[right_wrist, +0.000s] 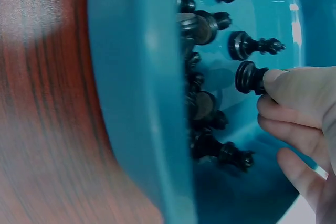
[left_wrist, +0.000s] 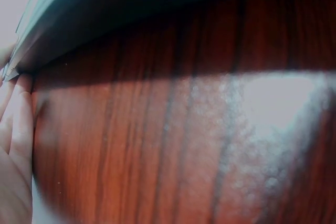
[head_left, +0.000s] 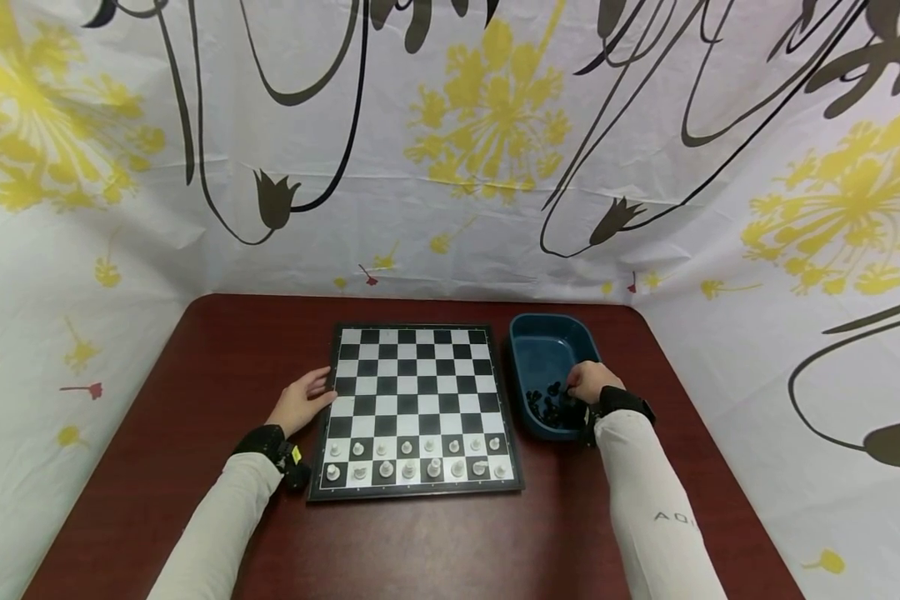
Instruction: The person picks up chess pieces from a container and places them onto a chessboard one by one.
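In the head view a chessboard (head_left: 397,404) bears white chess pieces (head_left: 408,470) in two rows along its near side. My left hand (head_left: 305,402) rests at the board's left edge, fingers fairly straight, thumb and fingertips touching it. The left wrist view shows those fingers (left_wrist: 20,124) against the dark board side (left_wrist: 131,9). To the right stands a blue tub (head_left: 521,367) with black chess pieces (head_left: 543,408) lying loose in it. My right hand (head_left: 587,382) reaches inside and pinches a black chess piece (right_wrist: 245,77) between thumb and fingers; its top is hidden by them.
A dark red wooden table (head_left: 420,542) carries the board and the tub, which stand close side by side. Behind and beside the table hangs a white patterned cloth (head_left: 390,142). Near the pinched piece lies another black piece (right_wrist: 241,45) on the tub floor.
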### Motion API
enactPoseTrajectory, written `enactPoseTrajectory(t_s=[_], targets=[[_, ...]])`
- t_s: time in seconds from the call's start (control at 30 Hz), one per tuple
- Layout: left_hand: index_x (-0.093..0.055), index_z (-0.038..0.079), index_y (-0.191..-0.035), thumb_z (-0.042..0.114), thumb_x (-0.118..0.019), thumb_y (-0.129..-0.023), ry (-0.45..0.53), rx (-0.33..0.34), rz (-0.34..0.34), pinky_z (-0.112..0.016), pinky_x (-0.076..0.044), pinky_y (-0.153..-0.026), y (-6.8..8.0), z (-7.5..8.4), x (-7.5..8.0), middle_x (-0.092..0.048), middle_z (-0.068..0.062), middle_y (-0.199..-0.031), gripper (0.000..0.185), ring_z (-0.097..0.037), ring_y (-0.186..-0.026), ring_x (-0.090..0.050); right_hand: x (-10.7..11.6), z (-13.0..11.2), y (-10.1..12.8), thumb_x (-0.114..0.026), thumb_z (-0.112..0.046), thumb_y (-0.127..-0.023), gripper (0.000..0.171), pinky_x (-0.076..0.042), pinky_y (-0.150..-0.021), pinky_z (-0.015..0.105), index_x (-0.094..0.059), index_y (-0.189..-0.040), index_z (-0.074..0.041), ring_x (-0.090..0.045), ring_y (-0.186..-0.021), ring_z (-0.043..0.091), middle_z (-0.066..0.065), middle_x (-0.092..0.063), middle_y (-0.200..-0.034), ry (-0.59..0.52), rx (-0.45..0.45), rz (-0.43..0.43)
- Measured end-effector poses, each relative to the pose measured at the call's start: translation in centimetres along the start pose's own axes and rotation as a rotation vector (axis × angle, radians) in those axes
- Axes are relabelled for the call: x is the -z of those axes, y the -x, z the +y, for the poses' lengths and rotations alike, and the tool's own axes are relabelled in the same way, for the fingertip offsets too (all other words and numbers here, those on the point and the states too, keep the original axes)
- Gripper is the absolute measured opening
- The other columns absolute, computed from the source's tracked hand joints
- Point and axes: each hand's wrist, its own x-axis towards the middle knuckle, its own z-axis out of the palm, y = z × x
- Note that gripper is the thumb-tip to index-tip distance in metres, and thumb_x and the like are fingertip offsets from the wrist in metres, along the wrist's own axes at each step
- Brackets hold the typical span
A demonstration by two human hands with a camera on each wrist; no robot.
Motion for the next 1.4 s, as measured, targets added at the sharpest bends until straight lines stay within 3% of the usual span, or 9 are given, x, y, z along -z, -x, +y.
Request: enactPoseTrajectory(t_s=[0.33, 0.57, 0.73, 1.03, 1.23, 1.4], targets=[[-0.038, 0.002, -0.137, 0.029, -0.06, -0.087, -0.005, -0.007, 0.0, -0.047, -0.041, -0.095, 0.1, 0.0, 0.1, -0.048, -0.027, -0.128, 0.061, -0.037, -0.113, -0.051, 2.3, -1.0, 0.1, -0.062, -0.003, -0.082, 0.021, -0.045, -0.059, 0.031, -0.067, -0.102, -0.003, -0.055, -0.076, 0.021, 0.014, -0.063, -0.095, -0.004, -0.018, -0.018], [-0.038, 0.003, -0.137, 0.028, -0.061, -0.087, 0.006, -0.001, 0.001, -0.047, -0.041, -0.096, 0.2, -0.2, 0.1, -0.048, -0.026, -0.128, 0.061, -0.037, -0.114, -0.051, 3.8, -1.2, -0.7, -0.054, 0.007, -0.078, 0.029, -0.045, -0.06, 0.028, -0.066, -0.105, 0.001, -0.057, -0.079, 0.024, 0.019, -0.064, -0.099, -0.045, -0.018, -0.025], [-0.038, 0.004, -0.137, 0.028, -0.061, -0.087, 0.006, -0.007, 0.002, -0.047, -0.041, -0.095, 0.3, -0.2, -0.1, -0.048, -0.026, -0.128, 0.06, -0.037, -0.113, -0.051, 4.8, -1.5, -1.5, -0.06, -0.002, -0.081, 0.024, -0.048, -0.06, 0.031, -0.067, -0.103, 0.001, -0.058, -0.079, 0.024, 0.02, -0.064, -0.101, -0.009, -0.001, -0.007], [-0.038, 0.004, -0.137, 0.028, -0.061, -0.087, 0.013, -0.002, 0.007, -0.047, -0.041, -0.096, 0.3, 0.0, 0.0, -0.048, -0.025, -0.129, 0.06, -0.037, -0.114, -0.051, 6.3, -2.4, -2.0, -0.066, -0.015, -0.082, 0.017, -0.049, -0.06, 0.032, -0.071, -0.091, -0.002, -0.059, -0.074, 0.02, 0.012, -0.067, -0.088, 0.028, 0.051, -0.005], [-0.038, 0.004, -0.137, 0.028, -0.06, -0.088, 0.008, -0.003, 0.006, -0.048, -0.04, -0.095, 0.3, 0.1, 0.0, -0.048, -0.025, -0.128, 0.06, -0.036, -0.113, -0.051, 6.5, -2.8, -1.9, -0.066, -0.019, -0.083, 0.017, -0.041, -0.053, 0.027, -0.07, -0.078, -0.002, -0.052, -0.061, 0.016, 0.007, -0.064, -0.07, 0.044, 0.063, 0.036], [-0.038, 0.004, -0.137, 0.027, -0.06, -0.088, 0.008, 0.003, 0.008, -0.048, -0.041, -0.095, 0.4, 0.2, 0.0, -0.049, -0.025, -0.128, 0.059, -0.036, -0.113, -0.051, 6.6, -2.8, -1.9, -0.066, -0.014, -0.082, 0.014, -0.041, -0.054, 0.027, -0.069, -0.077, -0.001, -0.051, -0.061, 0.016, 0.009, -0.064, -0.072, 0.052, 0.086, 0.062]])
